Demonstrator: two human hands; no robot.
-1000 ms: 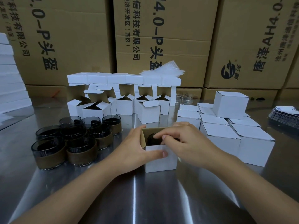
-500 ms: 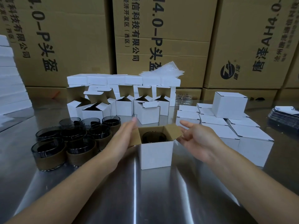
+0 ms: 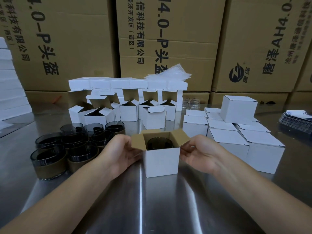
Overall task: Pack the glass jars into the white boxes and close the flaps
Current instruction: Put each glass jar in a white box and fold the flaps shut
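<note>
One white box (image 3: 162, 160) stands between the two hands, top open, with one dark glass jar (image 3: 159, 144) upright inside. The left hand (image 3: 119, 152) curls its fingers round the left flap (image 3: 137, 143); the right hand (image 3: 201, 152) pinches the right flap (image 3: 181, 138). Just left of the left hand cluster eight loose jars (image 3: 49, 159). Right of the right hand sit about ten closed boxes (image 3: 263, 154), one stacked on top. Beyond the grip stand some six open boxes (image 3: 128, 113), contents unclear.
</note>
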